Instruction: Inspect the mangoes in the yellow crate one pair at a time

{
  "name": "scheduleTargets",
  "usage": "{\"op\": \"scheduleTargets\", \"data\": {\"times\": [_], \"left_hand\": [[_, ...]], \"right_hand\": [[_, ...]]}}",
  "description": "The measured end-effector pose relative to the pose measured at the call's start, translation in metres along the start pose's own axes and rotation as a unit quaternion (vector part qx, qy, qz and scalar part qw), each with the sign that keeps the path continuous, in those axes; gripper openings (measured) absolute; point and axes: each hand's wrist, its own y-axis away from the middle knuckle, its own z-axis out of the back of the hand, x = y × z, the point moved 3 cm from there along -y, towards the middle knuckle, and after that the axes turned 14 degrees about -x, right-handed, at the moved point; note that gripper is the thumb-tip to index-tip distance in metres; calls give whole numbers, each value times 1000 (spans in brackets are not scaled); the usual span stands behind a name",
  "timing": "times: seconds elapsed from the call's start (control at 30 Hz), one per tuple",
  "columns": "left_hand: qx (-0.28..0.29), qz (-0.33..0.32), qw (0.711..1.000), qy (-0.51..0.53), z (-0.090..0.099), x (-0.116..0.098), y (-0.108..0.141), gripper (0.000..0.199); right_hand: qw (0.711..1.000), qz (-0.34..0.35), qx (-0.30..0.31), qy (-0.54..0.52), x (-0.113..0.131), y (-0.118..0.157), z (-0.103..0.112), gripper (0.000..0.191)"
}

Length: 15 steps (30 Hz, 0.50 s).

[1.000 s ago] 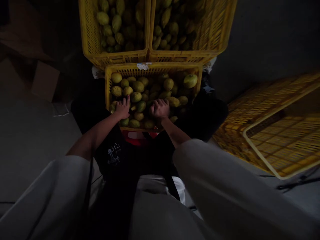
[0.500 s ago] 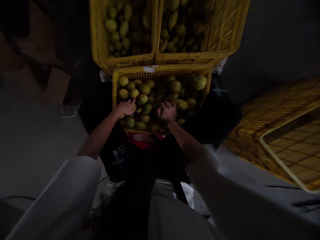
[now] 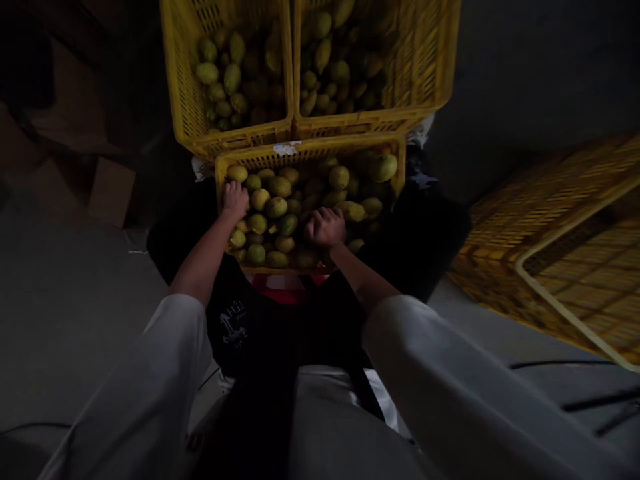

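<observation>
A yellow plastic crate (image 3: 345, 143) holding many oval yellow-green fruits (image 3: 277, 207) sits between my knees. At its left side my left hand (image 3: 235, 199) is closed over a fruit, fingers curled down and the fruit itself mostly covered. Near the crate's middle, my right hand (image 3: 326, 227) is curled into a fist, low among the fruits. Whatever its fingers hold, if anything, is hidden. A larger green fruit (image 3: 384, 168) lies in the far right corner, and a yellow fruit (image 3: 237, 173) lies just beyond my left hand.
Two more yellow crates with fruit, a left one (image 3: 178, 100) and a right one (image 3: 425, 73), stand directly beyond. To the right is another large yellow crate (image 3: 560, 233). A cardboard box (image 3: 112, 192) lies on the floor at left. The light is dim.
My left hand has gone left, from pointing at fruits to closing over one by the crate's left wall. My right hand stays at the same place in the crate. The view has shifted slightly.
</observation>
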Motion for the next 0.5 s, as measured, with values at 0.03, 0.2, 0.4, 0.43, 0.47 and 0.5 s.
{"op": "scheduleTargets", "data": {"times": [0.03,0.2,0.4,0.43,0.47,0.5], "left_hand": [[1,0,1000,-7,3,-1,1,76],[3,38,999,3,31,-2,17,84],[-90,106,977,161,77,10,83,63],[-114,104,965,211,79,11,98,56],[-137,99,950,263,80,11,113,51],[-161,95,932,312,78,10,126,47]], "right_hand": [[1000,0,-1,-1,0,0,0,36],[1000,1,-11,-9,-1,2,2,33],[1000,-13,-15,-13,2,-3,2,30],[999,-23,-11,-22,4,-6,7,29],[999,-32,-6,-37,9,-9,16,28],[997,-42,-4,-57,15,-13,30,28]]}}
